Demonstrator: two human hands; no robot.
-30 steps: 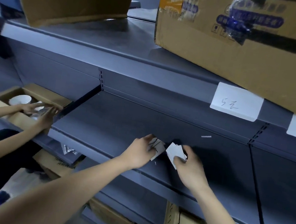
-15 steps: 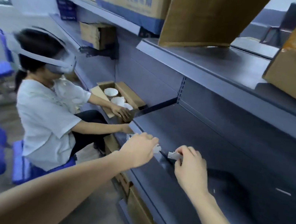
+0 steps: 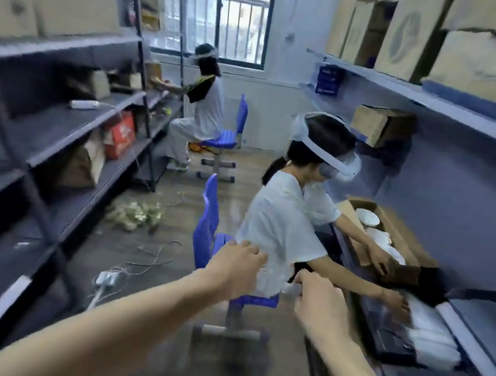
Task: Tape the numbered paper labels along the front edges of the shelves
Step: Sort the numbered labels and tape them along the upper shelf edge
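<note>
Blurrily, left hand and right hand show curled fingers, grasp indiscernible; carton print unreadable.

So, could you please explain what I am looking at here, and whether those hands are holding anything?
No machine: the picture comes from a camera on a person's head, looking down an aisle between grey shelves. The bare arms are the wearer's own, ending in the left hand and right hand. Both are blurred and curl away from view, so anything held is hidden. A seated person reaches to a cardboard box of white bowls on one shelf.
</note>
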